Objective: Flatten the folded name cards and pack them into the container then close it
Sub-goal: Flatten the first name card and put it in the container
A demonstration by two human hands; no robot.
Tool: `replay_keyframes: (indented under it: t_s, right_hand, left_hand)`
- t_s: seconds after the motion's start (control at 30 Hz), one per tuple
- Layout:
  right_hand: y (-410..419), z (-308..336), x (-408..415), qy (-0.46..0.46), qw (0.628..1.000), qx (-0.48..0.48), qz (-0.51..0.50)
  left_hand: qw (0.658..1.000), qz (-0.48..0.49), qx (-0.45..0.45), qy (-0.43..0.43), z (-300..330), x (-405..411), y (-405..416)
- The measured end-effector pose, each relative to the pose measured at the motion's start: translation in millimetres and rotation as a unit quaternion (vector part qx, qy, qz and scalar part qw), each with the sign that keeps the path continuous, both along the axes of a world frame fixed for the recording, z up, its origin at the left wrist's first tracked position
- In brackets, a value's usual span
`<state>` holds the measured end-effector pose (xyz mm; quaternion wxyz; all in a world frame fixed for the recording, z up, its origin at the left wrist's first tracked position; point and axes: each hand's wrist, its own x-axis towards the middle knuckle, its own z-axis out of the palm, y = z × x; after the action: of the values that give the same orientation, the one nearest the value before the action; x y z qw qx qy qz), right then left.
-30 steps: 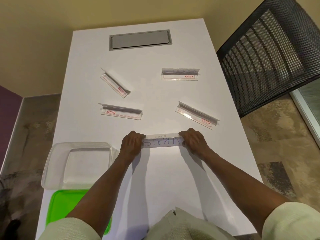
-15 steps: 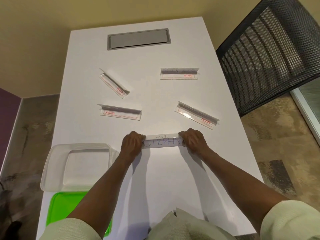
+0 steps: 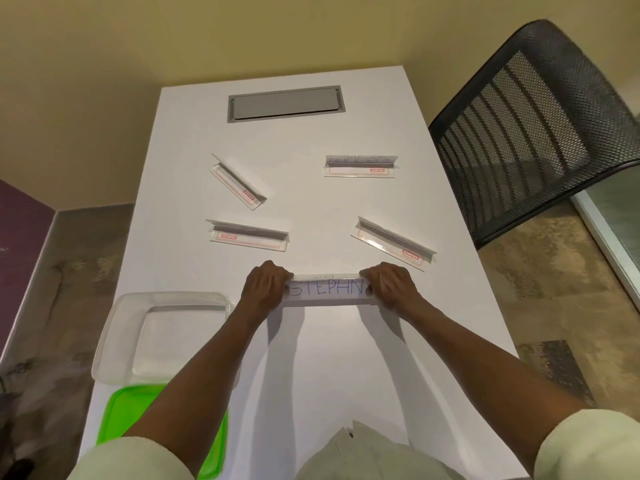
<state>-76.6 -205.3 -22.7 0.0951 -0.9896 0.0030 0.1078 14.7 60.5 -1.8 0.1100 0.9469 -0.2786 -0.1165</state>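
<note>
Both hands on one name card (image 3: 328, 289), near the middle of the white table (image 3: 346, 358), lettering "STEPHN" facing the person. Left hand (image 3: 264, 286) grips the card's left end, fingers curled over its far edge. Right hand (image 3: 391, 285) grips the right end the same way, thumb on the near face. Cannot tell if the card is already flat or still creased; hands cover both ends.

Four more folded name cards sit further out, all still tented, none touching each other:
- far-left card (image 3: 238, 182), angled diagonally
- far-right card (image 3: 361, 166), roughly square to the table edge
- mid-left card (image 3: 247, 235), just beyond the left hand
- mid-right card (image 3: 393, 244), angled, near the right hand

Clear plastic container (image 3: 117, 337) sits at the table's left edge, just left of the left forearm, open; no cards visible inside. Green lid (image 3: 114, 410) lies on the near side of it, partly under the forearm, close against the container's near rim.

Grey cable hatch (image 3: 285, 103) set into the far end of the table. Black mesh chair (image 3: 540, 133) to the right, off the table.
</note>
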Motion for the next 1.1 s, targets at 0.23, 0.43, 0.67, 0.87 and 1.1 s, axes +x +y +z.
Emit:
replay_keyframes:
  t_s: [0.23,0.43,0.67,0.87,1.1]
  right_hand:
    - [13,32,-1,-0.024,0.999,-0.009,0.024]
    - [32,63,-4,-0.075,0.996,-0.024,0.046]
    - [69,99,-2,-0.112,0.989,-0.050,0.078]
    - [114,118,0,-0.123,0.985,-0.062,0.102]
    - [175,128,1,-0.131,0.980,-0.056,0.139]
  left_hand:
    - [1.000,0.011,0.012,0.012,20,3,18]
    - [0.999,0.034,-0.006,-0.001,51,7,38]
    - [0.999,0.039,0.008,-0.032,84,6,79]
    - [0.997,0.060,0.017,-0.051,103,-1,126]
    - [0.993,0.108,0.023,-0.043,114,-2,183]
